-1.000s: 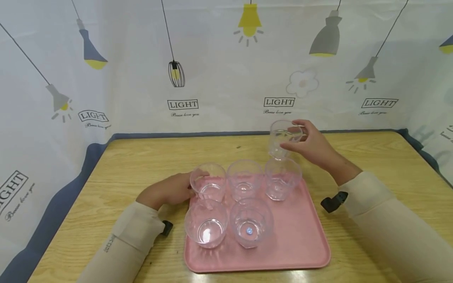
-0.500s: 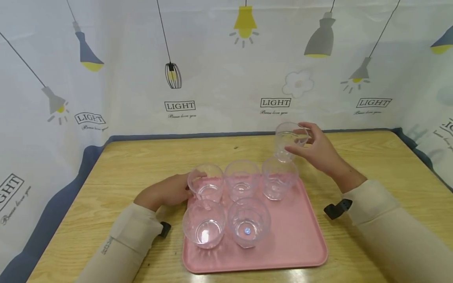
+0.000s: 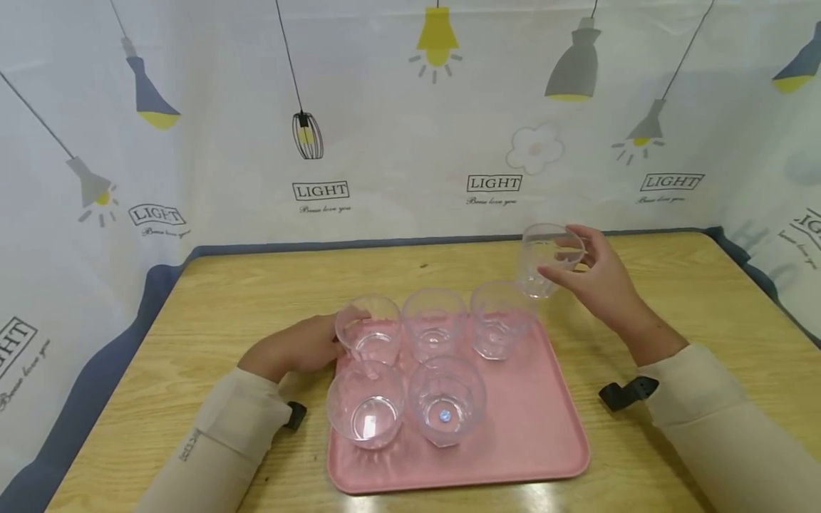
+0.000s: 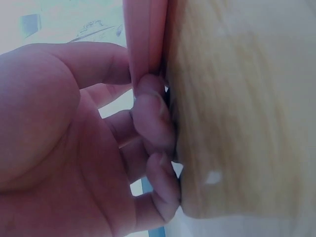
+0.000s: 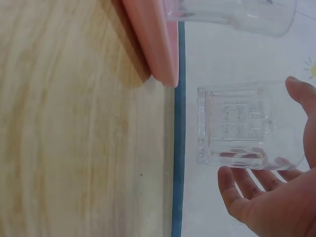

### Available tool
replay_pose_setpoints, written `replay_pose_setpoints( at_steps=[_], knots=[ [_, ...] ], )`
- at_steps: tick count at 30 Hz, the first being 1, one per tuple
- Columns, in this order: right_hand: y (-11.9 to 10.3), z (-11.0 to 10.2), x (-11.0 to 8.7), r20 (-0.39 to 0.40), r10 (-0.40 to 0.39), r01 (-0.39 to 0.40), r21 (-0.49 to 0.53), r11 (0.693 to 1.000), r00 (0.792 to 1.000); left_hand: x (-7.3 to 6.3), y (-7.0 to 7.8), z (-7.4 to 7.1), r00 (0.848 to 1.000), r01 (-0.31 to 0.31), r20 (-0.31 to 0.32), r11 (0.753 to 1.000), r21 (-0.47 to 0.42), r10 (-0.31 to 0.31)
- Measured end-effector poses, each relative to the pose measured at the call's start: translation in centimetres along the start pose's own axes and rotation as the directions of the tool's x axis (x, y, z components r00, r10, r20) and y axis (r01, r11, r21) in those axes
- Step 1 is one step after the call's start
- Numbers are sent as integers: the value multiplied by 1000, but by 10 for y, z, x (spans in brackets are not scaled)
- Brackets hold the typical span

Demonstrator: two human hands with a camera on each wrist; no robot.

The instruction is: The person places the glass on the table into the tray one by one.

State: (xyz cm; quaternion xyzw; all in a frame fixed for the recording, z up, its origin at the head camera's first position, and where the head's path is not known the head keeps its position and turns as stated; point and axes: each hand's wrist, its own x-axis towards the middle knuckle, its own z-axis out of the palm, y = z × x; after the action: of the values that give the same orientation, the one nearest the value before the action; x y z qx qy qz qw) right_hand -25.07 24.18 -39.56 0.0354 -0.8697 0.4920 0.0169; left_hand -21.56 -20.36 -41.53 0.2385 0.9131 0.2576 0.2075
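Observation:
My right hand [image 3: 599, 278] holds a clear plastic cup [image 3: 539, 276] upright between thumb and fingers, behind the pink tray's far right corner. In the right wrist view this cup [image 5: 237, 126] shows raised lettering, and its base is lifted off the table. My left hand [image 3: 298, 345] grips the left edge of the pink tray [image 3: 519, 434], thumb on top and fingers curled under the rim [image 4: 144, 34]. Several clear cups stand on the tray: a back row with a left cup [image 3: 370, 335], and a front row whose right cup [image 3: 447, 399] shows a small bluish piece at its bottom.
The tray lies on a wooden table [image 3: 256, 285]. A white curtain [image 3: 398, 142] printed with lamps hangs close behind the table's far edge and along both sides. Black wrist cameras [image 3: 628, 393] are strapped at both cuffs.
My right hand has carried the cup to the right, away from the back right cup on the tray. The left hand keeps its hold on the tray edge.

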Motion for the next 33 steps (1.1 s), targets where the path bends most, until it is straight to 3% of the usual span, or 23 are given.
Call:
replay_pose_setpoints(
  at_steps=[12, 23, 33],
  knots=[
    [1, -12, -27, -39, -51, 48, -62, 997, 998, 2, -1, 0, 1000, 22, 3, 1000, 5, -22],
    [-2, -15, -57, -123, -144, 143, -16, 990, 982, 0, 6, -4, 999, 34, 7, 999, 16, -34],
    [-1, -20, -72, -117, -229, 234, 36, 972, 967, -2, 3, -2, 999, 34, 7, 999, 3, -34]
  ],
)
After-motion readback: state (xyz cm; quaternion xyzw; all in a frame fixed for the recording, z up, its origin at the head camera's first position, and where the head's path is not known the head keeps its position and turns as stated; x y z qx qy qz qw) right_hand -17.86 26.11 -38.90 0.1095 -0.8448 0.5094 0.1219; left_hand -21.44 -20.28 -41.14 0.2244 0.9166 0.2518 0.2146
